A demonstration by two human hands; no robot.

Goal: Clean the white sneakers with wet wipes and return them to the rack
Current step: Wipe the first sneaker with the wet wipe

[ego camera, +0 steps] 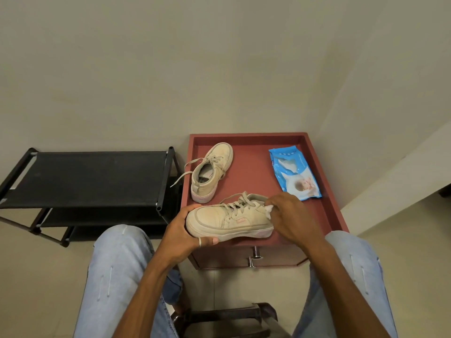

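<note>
The black rack (97,176) is standing just left of the red bench (327,211). The far sneaker (212,172) is lying on the bench's left side and the blue wipes pack (294,173) on its right. The left hand (180,230) is gripping the near sneaker (227,222) by the toe over the bench's front edge. The right hand (292,215) is pinching a white wipe (268,211) against its heel side.

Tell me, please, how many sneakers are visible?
2. One sneaker is held in the left hand, the right hand holding a wipe to it; the other sneaker lies on the red cabinet top. Lower rack shelves are partly hidden.
</note>
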